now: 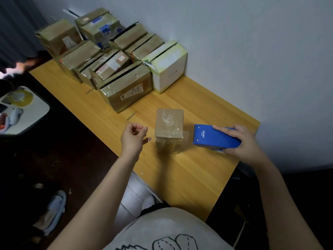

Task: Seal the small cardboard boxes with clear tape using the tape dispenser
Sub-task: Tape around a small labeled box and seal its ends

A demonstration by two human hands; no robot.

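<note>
Yellow wood-grain table (pixel 189 168) stands against a pale wall (pixel 252 51), with dark floor (pixel 72 150) at left. At centre frame, the small cardboard box (pixel 169 129) stands upright, wrapped in clear tape. Just right of it, the right hand (pixel 241 143) has its fingers clamped round the blue tape dispenser (pixel 214 138). The left hand (pixel 132 139) is left of the box, with fingers loosely curled and holding nothing. Taped boxes (pixel 115 56) crowd the upper left.

Head cam, wide-angle, looks fwd/down onto table (pixel 189 177), close range.
</note>
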